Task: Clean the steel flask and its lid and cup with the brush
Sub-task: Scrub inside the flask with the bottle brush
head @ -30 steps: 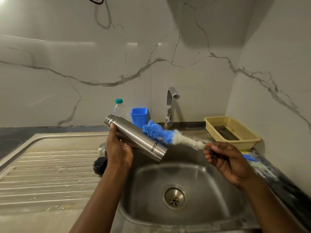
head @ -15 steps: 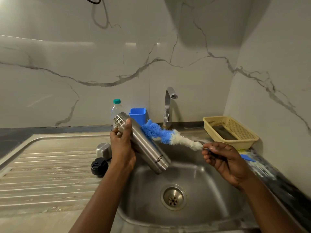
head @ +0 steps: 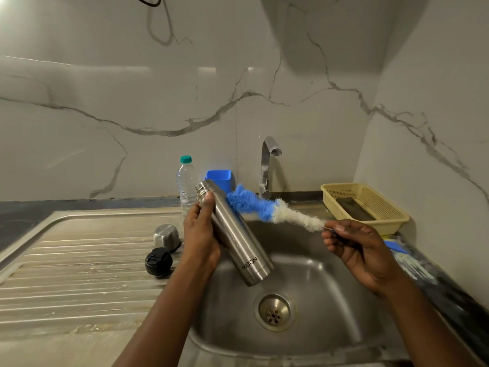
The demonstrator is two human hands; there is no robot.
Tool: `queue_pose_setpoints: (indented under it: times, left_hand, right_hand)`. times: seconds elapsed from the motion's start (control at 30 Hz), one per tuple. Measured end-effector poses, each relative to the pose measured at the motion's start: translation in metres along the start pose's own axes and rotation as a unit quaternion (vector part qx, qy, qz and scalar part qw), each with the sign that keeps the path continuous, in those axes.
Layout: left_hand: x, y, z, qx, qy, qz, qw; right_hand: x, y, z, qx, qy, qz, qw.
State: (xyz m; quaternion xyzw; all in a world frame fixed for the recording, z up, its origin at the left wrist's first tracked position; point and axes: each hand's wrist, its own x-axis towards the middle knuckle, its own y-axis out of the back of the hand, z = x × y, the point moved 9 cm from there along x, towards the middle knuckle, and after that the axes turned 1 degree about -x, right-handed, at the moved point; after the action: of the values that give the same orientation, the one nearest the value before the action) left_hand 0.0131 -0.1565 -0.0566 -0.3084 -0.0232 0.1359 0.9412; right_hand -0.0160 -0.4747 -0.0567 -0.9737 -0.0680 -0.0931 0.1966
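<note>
The flask (head: 235, 234) is held tilted over the sink (head: 325, 284), neck up and away and base down toward the drain, so that drips are caught by the basin. It is clasped near its neck by the left grip (head: 199, 234), with the fingers wrapped behind the body and the thumb laid by the threaded end. The lower body is thereby left bare for scrubbing.

The brush (head: 267, 209) is pinched at the thin end of its handle by the right grip (head: 354, 247). Its blue tip is laid against the flask's upper side, just beyond the left thumb. Whether the bristles press firmly or merely touch cannot be told. The outside of the flask is judged to be the step in hand.

The cup (head: 166, 237) is set upside down and the black lid (head: 158, 262) lies in front of it. Both are on the drainboard (head: 79, 260) just left of the left grip, within reach and, it seems, not yet taken up. The tap (head: 267, 165) stands beyond both grips, and no water is seen running.
</note>
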Motion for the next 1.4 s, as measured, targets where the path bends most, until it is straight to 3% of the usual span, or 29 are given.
queue_pose_setpoints:
  times: [0.23, 0.53, 0.77, 1.4]
  left_hand:
    - [-0.012, -0.014, -0.010, 0.038, 0.038, -0.059, 0.997]
    - [-0.015, -0.019, -0.012, 0.019, 0.058, -0.055, 0.997]
    - [-0.014, -0.020, -0.016, 0.097, 0.044, -0.103, 0.989]
    - [-0.005, -0.012, -0.015, 0.051, 0.064, -0.114, 0.990]
  right_hand:
    - [0.003, -0.008, 0.007, 0.029, 0.003, 0.023, 0.999]
    - [-0.001, -0.008, 0.001, 0.026, 0.011, 0.036, 0.999]
    - [0.000, -0.014, -0.003, 0.014, 0.016, 0.038, 0.999]
    - [-0.004, -0.013, 0.002, 0.054, -0.007, 0.061, 0.997]
